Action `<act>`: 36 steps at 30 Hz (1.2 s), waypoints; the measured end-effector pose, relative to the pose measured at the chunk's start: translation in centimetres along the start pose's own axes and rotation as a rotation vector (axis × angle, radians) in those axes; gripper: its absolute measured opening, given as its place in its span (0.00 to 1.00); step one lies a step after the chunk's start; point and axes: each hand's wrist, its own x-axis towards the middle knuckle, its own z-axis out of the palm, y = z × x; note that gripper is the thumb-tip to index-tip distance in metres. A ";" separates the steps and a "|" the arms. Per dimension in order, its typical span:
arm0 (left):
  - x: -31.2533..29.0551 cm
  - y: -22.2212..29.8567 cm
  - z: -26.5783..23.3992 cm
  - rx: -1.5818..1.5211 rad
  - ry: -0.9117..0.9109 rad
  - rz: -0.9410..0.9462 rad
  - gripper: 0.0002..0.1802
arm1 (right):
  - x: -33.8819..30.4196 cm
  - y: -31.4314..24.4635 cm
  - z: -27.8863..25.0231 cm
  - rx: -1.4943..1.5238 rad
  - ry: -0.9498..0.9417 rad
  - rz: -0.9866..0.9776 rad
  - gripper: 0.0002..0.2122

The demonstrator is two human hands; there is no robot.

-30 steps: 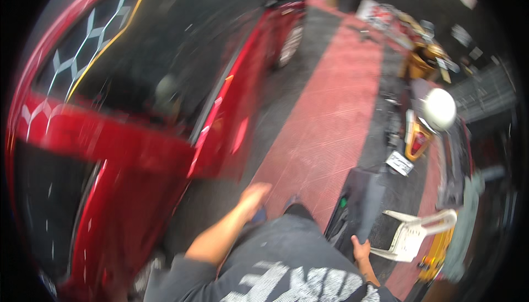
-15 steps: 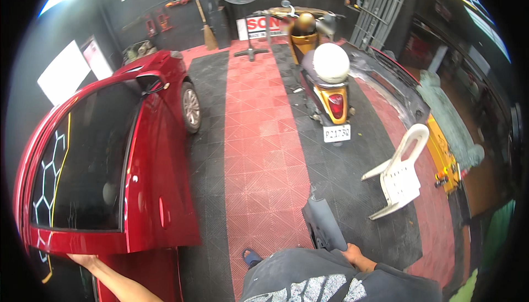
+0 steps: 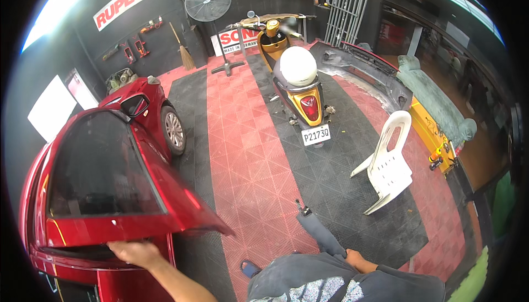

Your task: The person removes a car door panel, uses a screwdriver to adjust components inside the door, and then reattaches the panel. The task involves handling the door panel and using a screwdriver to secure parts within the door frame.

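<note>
My left hand [image 3: 135, 252] is at the rear edge of the red car door [image 3: 104, 235], its fingers curled against that edge. The door stands swung out from the red car, with a dark window; its lower corner is smeared by motion. My right hand [image 3: 359, 262] is down by my right side, closed around the near end of a long dark grey plastic trim panel [image 3: 320, 230]. The panel slants away from me over the floor, with a small clip-like piece at its far tip. My shirt hides part of its near end.
A white plastic chair [image 3: 388, 164] stands to the right. Ahead is a yellow scooter [image 3: 308, 103] with a white helmet [image 3: 298, 66] on its seat. Behind are a standing fan [image 3: 208, 1] and a broom [image 3: 184, 54]. A detached bumper [image 3: 363, 76] lies beside a yellow cabinet [image 3: 430, 125].
The car door has swung farther outward, its lower corner moving right. My left hand has moved right with its edge. The view has turned slightly; my right hand keeps hold of the panel.
</note>
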 end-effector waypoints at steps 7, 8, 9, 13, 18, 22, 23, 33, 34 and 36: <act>-9.8 -4.4 13.8 0.402 -0.411 0.131 0.25 | 0.2 -0.1 -1.3 -0.013 0.152 -0.086 0.30; -9.4 -6.3 15.0 0.653 -0.350 0.813 0.30 | -2.4 -3.4 -2.4 -0.003 0.162 -0.114 0.30; -10.8 -6.4 16.9 0.636 -0.445 0.701 0.32 | -3.8 -5.7 -3.4 0.016 0.171 -0.142 0.30; -14.8 -8.0 22.8 0.596 -0.661 0.529 0.40 | -2.0 -4.4 -1.9 0.076 0.163 -0.243 0.29; -13.7 -9.4 27.7 0.663 -1.024 0.315 0.40 | -1.6 -9.1 -0.1 0.000 0.149 -0.336 0.27; -11.9 -11.5 27.9 0.731 -1.214 0.152 0.52 | -6.6 -19.2 -1.5 -0.023 0.128 -0.357 0.26; -12.1 -12.0 27.4 0.701 -1.197 0.089 0.54 | -7.0 -20.6 -1.4 -0.011 0.115 -0.357 0.26; -2.7 -19.3 -6.6 0.257 -1.388 -0.501 0.19 | -6.9 -38.0 5.1 -0.095 0.124 -0.440 0.28; 1.2 -20.0 -12.8 0.416 -1.342 -0.642 0.17 | -7.4 -40.9 5.8 -0.100 0.114 -0.423 0.29; 8.0 -23.5 -26.8 0.856 -1.133 -0.703 0.17 | -8.5 -47.3 6.5 -0.109 0.102 -0.390 0.29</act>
